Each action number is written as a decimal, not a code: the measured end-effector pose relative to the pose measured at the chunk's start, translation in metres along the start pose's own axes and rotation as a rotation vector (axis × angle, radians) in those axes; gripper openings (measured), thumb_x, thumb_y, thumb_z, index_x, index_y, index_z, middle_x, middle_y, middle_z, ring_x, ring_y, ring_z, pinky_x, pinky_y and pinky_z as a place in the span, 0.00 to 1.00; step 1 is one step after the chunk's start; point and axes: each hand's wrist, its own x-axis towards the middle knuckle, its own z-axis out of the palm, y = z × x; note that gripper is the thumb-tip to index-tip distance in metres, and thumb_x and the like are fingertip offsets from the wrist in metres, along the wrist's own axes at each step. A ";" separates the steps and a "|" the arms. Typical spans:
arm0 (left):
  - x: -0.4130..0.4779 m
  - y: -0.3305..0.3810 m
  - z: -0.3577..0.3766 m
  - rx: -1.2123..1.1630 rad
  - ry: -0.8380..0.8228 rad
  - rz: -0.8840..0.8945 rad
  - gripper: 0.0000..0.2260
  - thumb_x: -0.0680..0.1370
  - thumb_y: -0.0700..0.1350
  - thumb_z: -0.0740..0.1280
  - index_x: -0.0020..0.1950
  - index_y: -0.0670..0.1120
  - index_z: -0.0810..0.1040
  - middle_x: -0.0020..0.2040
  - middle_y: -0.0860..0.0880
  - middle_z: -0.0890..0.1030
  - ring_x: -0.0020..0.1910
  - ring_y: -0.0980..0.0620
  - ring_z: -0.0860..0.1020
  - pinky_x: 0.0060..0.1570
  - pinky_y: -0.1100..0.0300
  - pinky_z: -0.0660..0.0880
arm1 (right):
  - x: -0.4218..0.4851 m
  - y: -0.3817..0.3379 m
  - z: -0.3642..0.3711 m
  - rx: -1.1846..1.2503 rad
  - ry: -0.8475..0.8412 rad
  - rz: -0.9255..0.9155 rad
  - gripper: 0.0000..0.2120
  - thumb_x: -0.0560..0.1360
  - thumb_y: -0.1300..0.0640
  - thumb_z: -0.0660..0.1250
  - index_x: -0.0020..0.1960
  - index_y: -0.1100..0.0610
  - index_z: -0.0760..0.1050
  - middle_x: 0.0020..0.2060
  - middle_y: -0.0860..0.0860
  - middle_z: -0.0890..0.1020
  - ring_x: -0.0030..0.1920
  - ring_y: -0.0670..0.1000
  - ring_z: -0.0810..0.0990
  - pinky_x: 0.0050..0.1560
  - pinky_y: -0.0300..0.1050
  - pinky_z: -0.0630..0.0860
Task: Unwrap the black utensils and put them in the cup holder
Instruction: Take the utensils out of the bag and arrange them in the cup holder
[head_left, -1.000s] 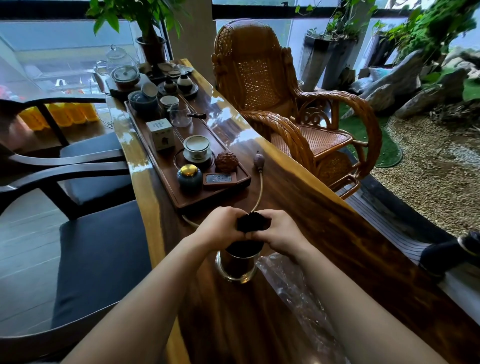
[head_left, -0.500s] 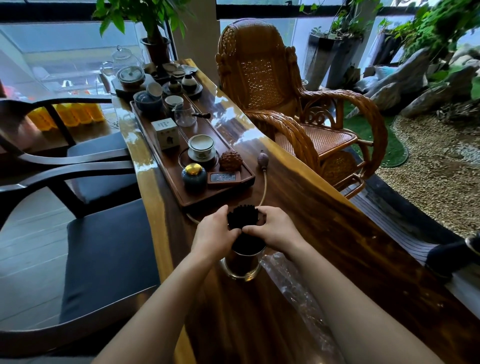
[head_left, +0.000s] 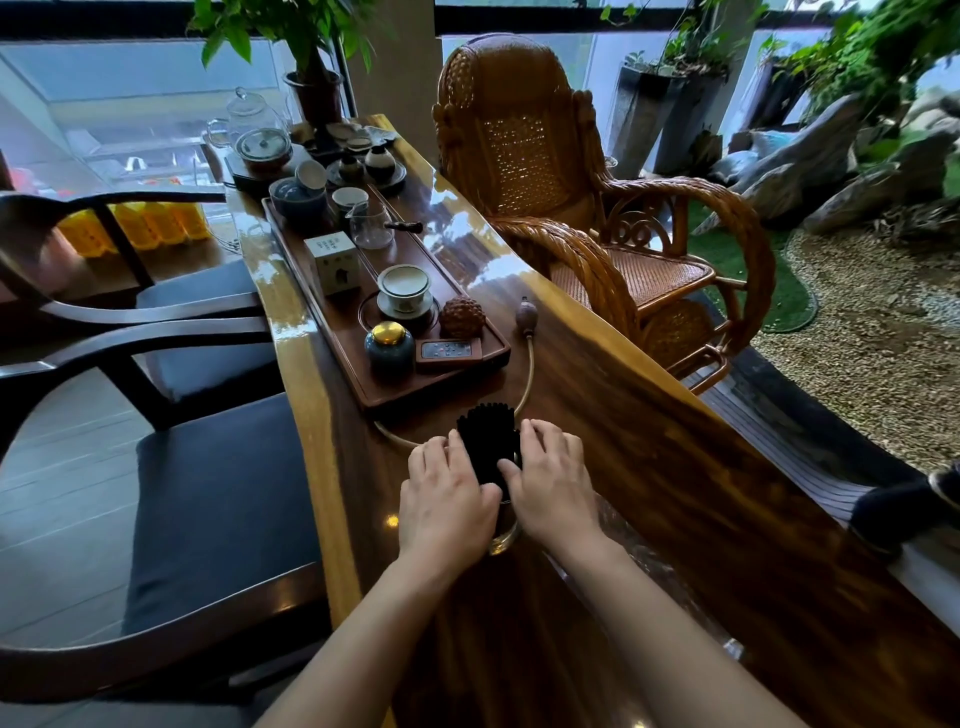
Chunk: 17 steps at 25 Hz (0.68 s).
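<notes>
Black utensils (head_left: 488, 441) stand bundled in the cup holder (head_left: 503, 532). Our left hand (head_left: 447, 499) and right hand (head_left: 550, 486) flank them, fingers relaxed, touching the bundle. Beyond lies the tea tray (head_left: 395, 397); bare table (head_left: 649, 441) extends rightward.

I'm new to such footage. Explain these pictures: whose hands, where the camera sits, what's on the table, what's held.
There is no machine: a person works with bare hands, and one camera on their head looks forward and down, so the arms enter from below. The left hand and right hand flank a bundle of black utensils standing in a cup on a long wooden table; fingers lie fairly straight against it. Clear wrap lies by the right arm. Farther off are a tea tray with cups and jars, and a wicker chair beside the table.
</notes>
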 end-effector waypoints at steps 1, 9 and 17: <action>0.002 0.000 0.001 -0.007 0.000 -0.008 0.32 0.79 0.52 0.59 0.81 0.43 0.55 0.76 0.44 0.65 0.76 0.45 0.61 0.72 0.49 0.66 | 0.002 -0.001 0.001 0.003 0.025 0.005 0.25 0.82 0.47 0.60 0.75 0.57 0.66 0.71 0.54 0.71 0.69 0.56 0.66 0.67 0.50 0.71; 0.008 -0.011 0.003 -0.051 0.017 -0.014 0.32 0.79 0.51 0.61 0.81 0.43 0.55 0.77 0.43 0.65 0.75 0.44 0.61 0.71 0.49 0.66 | 0.019 0.003 -0.005 0.243 0.272 0.113 0.09 0.77 0.51 0.71 0.53 0.53 0.85 0.47 0.49 0.82 0.51 0.51 0.75 0.48 0.42 0.74; 0.008 -0.009 0.007 -0.057 0.032 0.011 0.33 0.79 0.50 0.62 0.81 0.44 0.55 0.75 0.44 0.67 0.73 0.45 0.62 0.71 0.50 0.67 | 0.023 -0.006 -0.010 0.345 0.335 0.075 0.07 0.76 0.53 0.72 0.52 0.54 0.85 0.46 0.48 0.86 0.48 0.48 0.82 0.46 0.41 0.77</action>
